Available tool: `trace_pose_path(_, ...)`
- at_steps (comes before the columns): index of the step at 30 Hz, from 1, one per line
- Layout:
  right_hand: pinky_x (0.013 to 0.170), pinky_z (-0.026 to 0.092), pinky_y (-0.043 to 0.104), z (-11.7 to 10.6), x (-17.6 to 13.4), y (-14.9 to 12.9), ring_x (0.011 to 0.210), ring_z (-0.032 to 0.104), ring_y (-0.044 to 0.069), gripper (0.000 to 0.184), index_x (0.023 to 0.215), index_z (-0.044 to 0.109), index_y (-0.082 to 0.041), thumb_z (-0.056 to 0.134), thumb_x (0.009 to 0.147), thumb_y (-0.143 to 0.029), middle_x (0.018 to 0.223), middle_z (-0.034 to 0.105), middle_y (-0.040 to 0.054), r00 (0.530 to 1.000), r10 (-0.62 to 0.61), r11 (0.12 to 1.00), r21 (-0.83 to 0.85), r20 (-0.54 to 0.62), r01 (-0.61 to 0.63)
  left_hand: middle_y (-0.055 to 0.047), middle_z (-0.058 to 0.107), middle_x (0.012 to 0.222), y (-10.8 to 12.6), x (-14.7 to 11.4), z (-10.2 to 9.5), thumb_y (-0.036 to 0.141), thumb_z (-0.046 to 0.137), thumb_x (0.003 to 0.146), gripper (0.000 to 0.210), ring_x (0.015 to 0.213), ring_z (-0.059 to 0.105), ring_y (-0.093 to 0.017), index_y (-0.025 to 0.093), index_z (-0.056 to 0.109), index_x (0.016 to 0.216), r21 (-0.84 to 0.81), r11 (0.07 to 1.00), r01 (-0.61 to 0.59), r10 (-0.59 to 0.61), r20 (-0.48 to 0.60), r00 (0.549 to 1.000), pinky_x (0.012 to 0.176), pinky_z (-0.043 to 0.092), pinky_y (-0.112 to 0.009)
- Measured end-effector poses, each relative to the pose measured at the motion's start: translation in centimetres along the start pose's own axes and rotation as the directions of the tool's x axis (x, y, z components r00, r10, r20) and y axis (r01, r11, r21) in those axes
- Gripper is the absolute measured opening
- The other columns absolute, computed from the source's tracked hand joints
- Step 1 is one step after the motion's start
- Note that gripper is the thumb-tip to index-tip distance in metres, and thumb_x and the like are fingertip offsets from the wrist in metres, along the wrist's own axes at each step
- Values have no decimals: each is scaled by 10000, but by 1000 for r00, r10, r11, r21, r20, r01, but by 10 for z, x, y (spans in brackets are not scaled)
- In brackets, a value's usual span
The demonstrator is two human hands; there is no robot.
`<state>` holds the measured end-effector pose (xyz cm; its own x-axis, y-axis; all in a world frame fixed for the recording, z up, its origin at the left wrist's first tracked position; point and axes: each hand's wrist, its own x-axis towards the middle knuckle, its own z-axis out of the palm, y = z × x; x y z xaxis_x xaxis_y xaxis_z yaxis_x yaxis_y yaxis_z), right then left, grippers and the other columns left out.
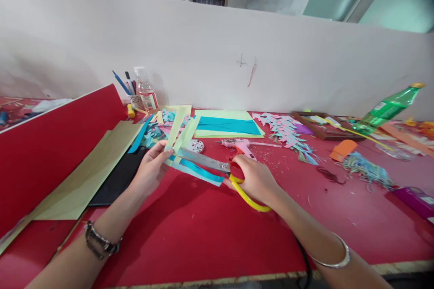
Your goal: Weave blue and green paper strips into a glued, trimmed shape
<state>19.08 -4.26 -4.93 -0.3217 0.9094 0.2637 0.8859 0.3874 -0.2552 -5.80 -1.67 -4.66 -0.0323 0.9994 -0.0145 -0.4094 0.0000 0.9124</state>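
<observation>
My left hand (154, 165) pinches a few paper strips, pale yellow-green strips (183, 133) pointing up and blue strips (200, 172) stretching to the right. In my right hand (256, 178) is a pair of scissors (249, 198) with yellow and red handles. Their blades (203, 160) point left along the strips, close to my left fingertips; whether they touch the paper I cannot tell. Behind the scissors lies a pink glue gun (240, 146) with a clear glue stick in it. A pile of blue and pink paper scraps (158, 133) sits beyond my left hand.
Blue strips (227, 125) lie on pale green sheets at the back. A fringed paper strip (283, 131), a wooden tray (325, 128) and a tilted green bottle (389, 108) are to the right. A clear bottle (146, 90) and pen cup (135, 100) stand by the red divider (74, 144).
</observation>
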Motion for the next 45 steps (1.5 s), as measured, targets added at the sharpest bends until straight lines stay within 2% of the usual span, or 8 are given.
trace_pose_path(5,609,395,280,2,0,1,793,600,212,355,916,518,-175,554,709,-461,891,622,63,1000,-14,1000,-9,-26,14,52,624,726,1,0,0,231,666,602,251,589,565,-85,203,557,826,41,999,-13,12,23,1000,578,458,-190)
trace_pose_path(14,607,386,268,2,-1,1,794,600,206,314,907,518,-181,552,709,-422,893,624,70,999,-17,1000,-7,-40,17,40,654,790,2,1,1,189,685,593,289,637,578,-88,226,617,872,6,1000,-14,14,42,999,597,470,-179)
trace_pose_path(22,600,388,270,4,0,0,806,601,208,364,920,513,-185,551,707,-477,910,619,57,999,-1,1000,-28,-50,0,29,669,864,0,2,-1,171,688,613,365,684,586,-89,239,632,966,9,1000,-25,24,73,997,626,472,-166)
trace_pose_path(26,583,386,264,4,1,2,807,599,208,361,912,514,-180,542,714,-480,920,614,64,996,16,998,-56,-83,-21,28,665,923,0,3,-2,177,693,618,352,677,583,-89,245,631,959,9,1000,-25,24,89,996,610,474,-168)
trace_pose_path(45,572,365,276,1,5,13,750,602,231,314,880,502,-177,510,733,-453,838,618,74,978,146,983,-87,-149,-160,5,669,940,-3,5,-7,193,687,634,357,767,614,-136,259,633,981,79,996,-31,18,168,986,613,479,-185)
